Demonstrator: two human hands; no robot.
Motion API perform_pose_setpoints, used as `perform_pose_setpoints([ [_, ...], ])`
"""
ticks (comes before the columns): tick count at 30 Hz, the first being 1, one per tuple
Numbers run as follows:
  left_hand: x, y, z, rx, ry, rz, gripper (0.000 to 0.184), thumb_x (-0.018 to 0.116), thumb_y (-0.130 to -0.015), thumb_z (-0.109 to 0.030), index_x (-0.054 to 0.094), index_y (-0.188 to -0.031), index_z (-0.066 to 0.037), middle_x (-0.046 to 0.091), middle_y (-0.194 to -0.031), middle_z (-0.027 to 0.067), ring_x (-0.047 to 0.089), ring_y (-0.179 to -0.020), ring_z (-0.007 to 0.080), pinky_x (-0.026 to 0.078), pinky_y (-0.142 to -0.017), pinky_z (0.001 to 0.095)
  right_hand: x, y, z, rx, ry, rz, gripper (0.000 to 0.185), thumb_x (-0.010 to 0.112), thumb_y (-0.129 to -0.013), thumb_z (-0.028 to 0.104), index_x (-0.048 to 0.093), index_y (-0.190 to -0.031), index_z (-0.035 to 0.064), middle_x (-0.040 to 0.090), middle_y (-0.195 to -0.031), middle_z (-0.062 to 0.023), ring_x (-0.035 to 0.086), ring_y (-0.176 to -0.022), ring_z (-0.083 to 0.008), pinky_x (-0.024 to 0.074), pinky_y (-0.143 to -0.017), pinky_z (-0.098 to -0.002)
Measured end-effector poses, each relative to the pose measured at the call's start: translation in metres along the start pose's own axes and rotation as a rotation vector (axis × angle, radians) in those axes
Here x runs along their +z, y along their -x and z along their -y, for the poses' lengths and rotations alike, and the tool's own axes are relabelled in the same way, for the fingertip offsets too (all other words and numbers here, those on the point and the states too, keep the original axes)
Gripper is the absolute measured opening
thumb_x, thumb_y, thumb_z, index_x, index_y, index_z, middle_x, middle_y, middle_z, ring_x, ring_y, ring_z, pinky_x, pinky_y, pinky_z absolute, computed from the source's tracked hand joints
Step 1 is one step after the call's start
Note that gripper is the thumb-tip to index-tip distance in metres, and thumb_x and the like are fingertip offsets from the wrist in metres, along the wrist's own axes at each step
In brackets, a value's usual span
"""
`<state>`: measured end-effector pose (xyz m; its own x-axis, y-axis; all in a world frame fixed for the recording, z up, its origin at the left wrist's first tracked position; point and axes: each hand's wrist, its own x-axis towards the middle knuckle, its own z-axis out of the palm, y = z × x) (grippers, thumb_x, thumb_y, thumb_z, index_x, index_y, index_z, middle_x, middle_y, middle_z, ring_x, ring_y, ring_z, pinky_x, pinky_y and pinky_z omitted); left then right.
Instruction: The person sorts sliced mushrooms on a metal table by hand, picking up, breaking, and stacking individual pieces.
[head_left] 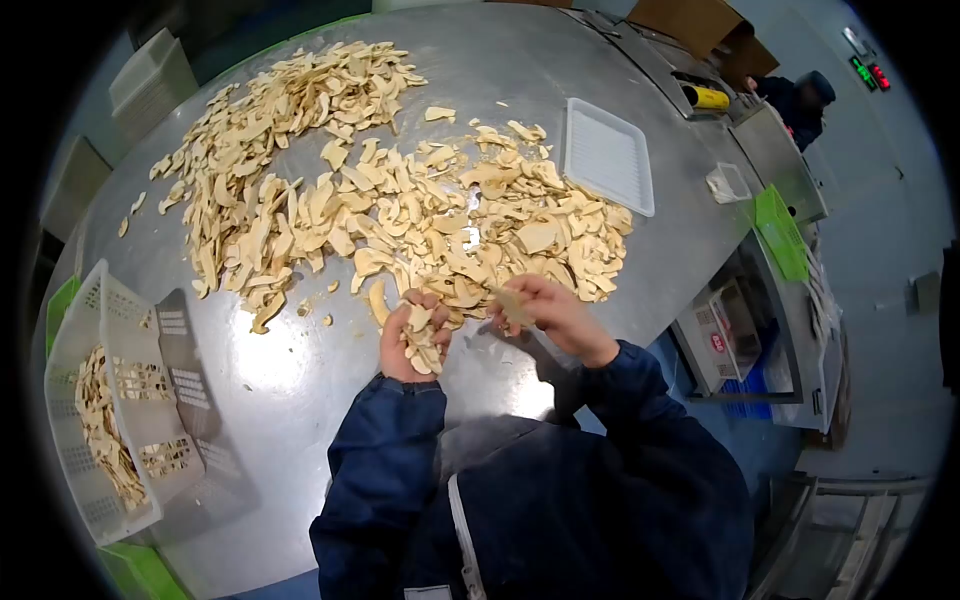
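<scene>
Clutching several slices (421, 342), one left hand (400, 343) closed; one right hand (560, 314) pinching one slice (513, 307)

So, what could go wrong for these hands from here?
The left hand cups several loose slices, so one might slip out if its grip relaxes. The right hand pinches a single slice in its fingers; squeezing hard could perhaps snap it. Both hands are close to the pile's near edge, so a knuckle might scatter pieces across the metal table.
</scene>
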<state>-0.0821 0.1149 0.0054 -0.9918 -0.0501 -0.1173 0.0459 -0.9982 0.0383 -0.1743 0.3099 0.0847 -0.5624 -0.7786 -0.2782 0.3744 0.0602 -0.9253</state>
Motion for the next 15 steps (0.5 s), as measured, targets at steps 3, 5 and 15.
perform_pose_setpoints([
  [3,-0.001,0.0,0.003,-0.023,-0.072,-0.023,0.016,0.054,-0.083,-0.019,0.048,-0.095,-0.01,0.045,-0.09,0.0036,0.042,-0.075,0.0144,0.039,-0.054,0.0225,-0.008,-0.006,-0.001,-0.088,-0.414,0.045,0.039,0.033,-0.096,0.017,0.038,-0.13,-0.0018,0.052,-0.121,-0.0183,0.052,-0.112,-0.0246,0.0457,-0.087,-0.0327],
  [5,0.0,0.001,0.004,-0.022,-0.093,-0.029,0.015,0.053,-0.084,-0.019,0.048,-0.095,-0.009,0.044,-0.089,0.0033,0.042,-0.075,0.0145,0.039,-0.054,0.0225,-0.003,-0.009,-0.002,-0.059,-0.528,-0.003,0.04,0.031,-0.098,0.02,0.038,-0.13,-0.0017,0.052,-0.121,-0.0181,0.05,-0.115,-0.0254,0.045,-0.092,-0.0348],
  [15,-0.006,0.0,0.005,-0.07,-0.127,-0.007,0.013,0.052,-0.084,-0.017,0.049,-0.094,-0.011,0.045,-0.091,0.0027,0.042,-0.077,0.0145,0.039,-0.054,0.0221,-0.022,-0.02,-0.024,-0.276,0.556,-0.417,0.029,0.055,-0.087,0.02,0.055,-0.109,0.0003,0.059,-0.107,-0.0145,0.058,-0.096,-0.0264,0.0461,-0.081,-0.0346],
])
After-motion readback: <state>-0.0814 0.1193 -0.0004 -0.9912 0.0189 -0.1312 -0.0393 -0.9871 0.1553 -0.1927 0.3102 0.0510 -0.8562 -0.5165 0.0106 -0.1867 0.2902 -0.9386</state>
